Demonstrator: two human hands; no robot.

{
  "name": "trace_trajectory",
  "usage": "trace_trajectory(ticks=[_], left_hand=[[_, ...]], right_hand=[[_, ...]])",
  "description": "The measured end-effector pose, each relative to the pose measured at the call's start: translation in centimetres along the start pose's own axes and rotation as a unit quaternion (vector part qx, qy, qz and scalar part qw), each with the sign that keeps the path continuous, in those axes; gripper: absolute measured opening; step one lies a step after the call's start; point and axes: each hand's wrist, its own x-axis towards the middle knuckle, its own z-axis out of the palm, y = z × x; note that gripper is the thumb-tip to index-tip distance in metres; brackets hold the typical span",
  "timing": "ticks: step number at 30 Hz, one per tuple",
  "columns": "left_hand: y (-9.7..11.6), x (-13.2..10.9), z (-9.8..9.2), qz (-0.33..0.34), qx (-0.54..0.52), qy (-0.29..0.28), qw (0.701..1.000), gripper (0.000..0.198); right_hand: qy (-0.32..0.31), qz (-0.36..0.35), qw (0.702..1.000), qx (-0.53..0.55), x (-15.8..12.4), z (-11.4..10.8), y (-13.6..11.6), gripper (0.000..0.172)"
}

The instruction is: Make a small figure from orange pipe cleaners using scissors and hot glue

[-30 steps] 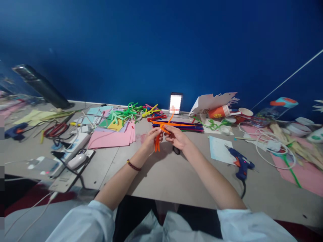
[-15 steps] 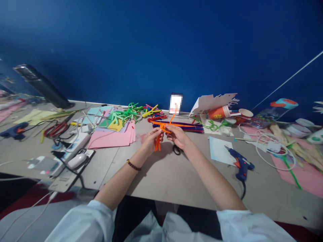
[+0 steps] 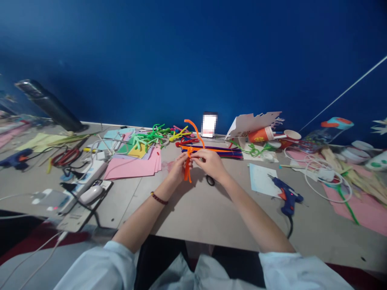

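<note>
Both of my hands meet over the middle of the grey table [image 3: 193,209], pinching one bent orange pipe cleaner [image 3: 188,171]. My left hand [image 3: 178,167] grips its lower part, where two orange ends hang down. My right hand [image 3: 210,163] is closed on the twist, and a free orange end arcs up and to the left above it. Just behind my hands lies a bundle of straight pipe cleaners [image 3: 217,151] in purple, red and orange. Black scissors [image 3: 209,180] show partly under my right wrist.
A stack of pink and coloured paper [image 3: 133,165] and green and yellow pipe cleaner shapes [image 3: 151,137] lie to the left. A blue glue gun [image 3: 286,196] rests at the right beside a pale paper sheet. Orange paper cups [image 3: 263,135], white cable loops, a power strip [image 3: 90,173].
The free orange end, which pointed up towards the back, now curves up and over to the left. My hands have stayed at the same spot, turning the wire.
</note>
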Motion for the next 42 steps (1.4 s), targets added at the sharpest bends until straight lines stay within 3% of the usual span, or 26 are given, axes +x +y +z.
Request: trace_trajectory(ticks=[4,10,16,20,27,31,38,42], left_hand=[[0.0,-0.2,0.3,0.016,0.026,0.002,1.0,0.028],[-0.3,-0.3,0.4,0.044,0.05,0.021,0.998,0.031],[-0.2,-0.2,0.2,0.035,0.019,0.011,0.999,0.027],[-0.3,-0.2,0.1,0.002,-0.026,-0.034,0.999,0.027],[-0.3,-0.7,0.3,-0.058,-0.075,-0.099,0.991,0.019],[-0.1,-0.8,0.3,-0.075,-0.08,-0.114,0.987,0.024],[0.0,-1.1,0.4,-0.072,-0.084,-0.137,0.984,0.026],[-0.1,-1.2,0.4,-0.076,-0.083,-0.149,0.982,0.027]], right_hand=[[0.002,0.011,0.998,-0.067,0.0,0.2,0.1,0.022],[0.021,0.021,0.997,-0.078,0.1,-0.1,0.5,0.018],[0.055,0.053,0.995,0.064,0.3,-0.1,0.8,0.013],[0.051,0.143,0.97,0.189,0.4,0.3,1.3,0.019],[0.045,0.186,0.929,0.315,0.6,0.8,0.7,0.025],[-0.005,0.232,0.895,0.381,0.4,0.8,0.6,0.029],[-0.059,0.249,0.845,0.47,0.5,0.9,1.0,0.031],[-0.07,0.249,0.844,0.471,0.4,0.8,0.7,0.036]])
